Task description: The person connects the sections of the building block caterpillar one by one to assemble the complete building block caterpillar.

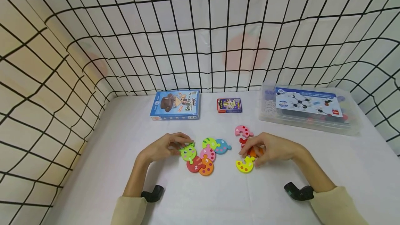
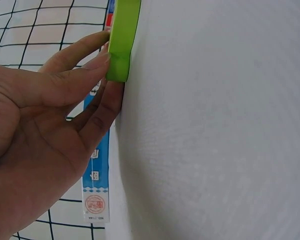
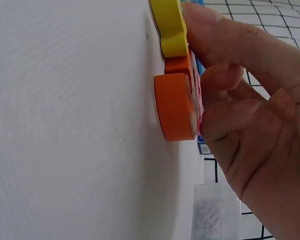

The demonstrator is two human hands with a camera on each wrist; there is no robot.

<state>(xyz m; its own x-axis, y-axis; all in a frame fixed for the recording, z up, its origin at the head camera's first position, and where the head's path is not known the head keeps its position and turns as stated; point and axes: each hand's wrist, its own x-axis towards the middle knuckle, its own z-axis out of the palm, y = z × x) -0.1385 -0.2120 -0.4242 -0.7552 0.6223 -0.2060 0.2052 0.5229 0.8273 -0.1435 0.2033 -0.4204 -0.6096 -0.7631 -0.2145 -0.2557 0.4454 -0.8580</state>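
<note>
Joined puzzle pieces numbered 1 to 6 curve across the table, from the green face piece (image 1: 188, 153) (image 2: 124, 40) through the red piece (image 1: 194, 164) to the blue piece (image 1: 221, 146). My left hand (image 1: 172, 146) (image 2: 55, 110) touches the green piece's left edge with thumb and fingers. On the right, my right hand (image 1: 271, 148) (image 3: 255, 95) is over an orange piece (image 1: 257, 151) (image 3: 174, 107) and partly covers a red piece (image 1: 243, 142). Its thumb is beside the yellow piece (image 1: 244, 165) (image 3: 171, 30); contact is unclear. A pink piece (image 1: 242, 131) lies just behind.
A blue box (image 1: 175, 105) stands at the back left, and a small card box (image 1: 229, 105) at the back middle. At the back right lies a clear plastic case (image 1: 307, 122) with a molecule picture. Black netting (image 1: 210, 51) rises behind the table.
</note>
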